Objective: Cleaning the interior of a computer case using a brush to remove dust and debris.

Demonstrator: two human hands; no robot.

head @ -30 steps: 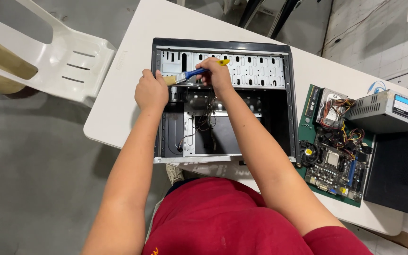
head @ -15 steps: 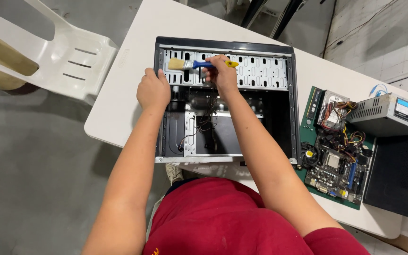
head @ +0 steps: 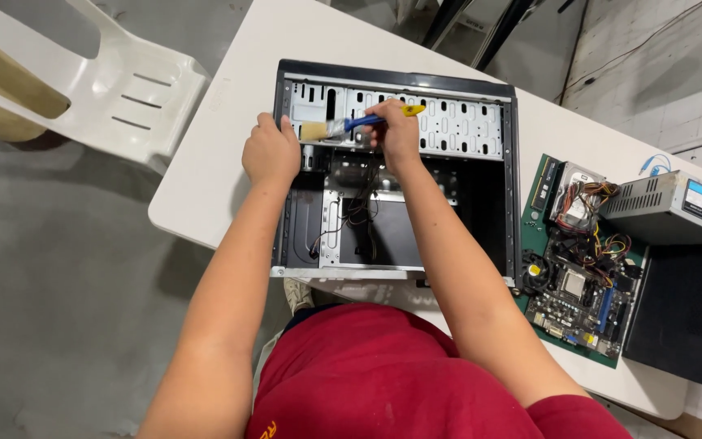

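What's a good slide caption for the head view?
Right hand sweeps a blue-handled paintbrush inside an open computer case; left hand grips its edge.

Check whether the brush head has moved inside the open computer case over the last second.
Yes. The brush bristles have moved up from the dark middle of the computer case onto its pale perforated panel; the right hand holds it.

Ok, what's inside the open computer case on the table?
Inside the computer case: a pale perforated drive rack, loose dark wires and bare metal panels. The right hand holds a paintbrush there; the left hand rests on the edge. Both arms cover part of the floor.
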